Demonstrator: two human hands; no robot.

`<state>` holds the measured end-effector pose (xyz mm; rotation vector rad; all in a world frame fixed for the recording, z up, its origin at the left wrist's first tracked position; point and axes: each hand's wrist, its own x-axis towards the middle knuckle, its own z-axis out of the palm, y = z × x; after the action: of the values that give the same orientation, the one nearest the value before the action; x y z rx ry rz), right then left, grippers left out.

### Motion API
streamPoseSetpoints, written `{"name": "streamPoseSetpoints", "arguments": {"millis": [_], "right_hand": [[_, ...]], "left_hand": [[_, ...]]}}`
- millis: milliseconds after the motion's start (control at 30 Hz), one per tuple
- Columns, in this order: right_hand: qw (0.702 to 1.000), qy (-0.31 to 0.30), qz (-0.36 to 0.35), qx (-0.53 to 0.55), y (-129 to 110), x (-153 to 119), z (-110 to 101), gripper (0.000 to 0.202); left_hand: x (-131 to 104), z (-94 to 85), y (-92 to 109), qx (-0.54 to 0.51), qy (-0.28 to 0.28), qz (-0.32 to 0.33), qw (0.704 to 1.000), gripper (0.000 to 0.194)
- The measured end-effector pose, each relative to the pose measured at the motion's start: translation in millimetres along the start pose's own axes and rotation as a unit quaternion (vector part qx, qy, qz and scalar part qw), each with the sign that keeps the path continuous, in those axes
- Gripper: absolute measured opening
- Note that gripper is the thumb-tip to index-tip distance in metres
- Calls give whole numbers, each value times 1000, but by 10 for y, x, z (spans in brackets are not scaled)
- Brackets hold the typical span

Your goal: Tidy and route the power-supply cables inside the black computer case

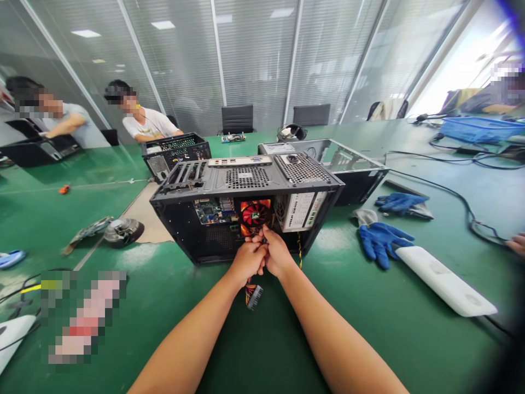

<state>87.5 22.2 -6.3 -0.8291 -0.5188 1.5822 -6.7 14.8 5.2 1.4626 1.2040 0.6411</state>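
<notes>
A black computer case (180,224) lies open toward me on the green table. Inside it show a circuit board (213,210), a red and black fan (255,214) and a power supply (302,212) with a white label. My left hand (249,258) and my right hand (278,253) meet just in front of the fan, fingers closed on a bundle of cables mostly hidden by them. Below my hands hangs a wide dark connector (255,297) on coloured wires. A yellow and black cable (300,250) drops from the case on the right.
Behind stand another open case (356,180) and a smaller black case (199,150). Blue gloves (381,241) and a white power strip (447,280) lie right. A metal cooler (123,232) sits left. Two people work at the far left; a hand (517,244) shows at the right edge.
</notes>
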Motion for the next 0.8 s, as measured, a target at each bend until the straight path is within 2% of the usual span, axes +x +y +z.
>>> {"name": "streamPoseSetpoints", "arguments": {"millis": [233, 500, 800], "right_hand": [[999, 4, -27, 28, 4, 8, 23, 23], [1000, 13, 10, -7, -38, -30, 36, 21], [1000, 2, -23, 18, 13, 25, -4, 24]], "left_hand": [[14, 2, -34, 136, 62, 64, 987, 28], [26, 9, -30, 61, -13, 25, 998, 27], [22, -8, -28, 126, 40, 56, 990, 28]]}}
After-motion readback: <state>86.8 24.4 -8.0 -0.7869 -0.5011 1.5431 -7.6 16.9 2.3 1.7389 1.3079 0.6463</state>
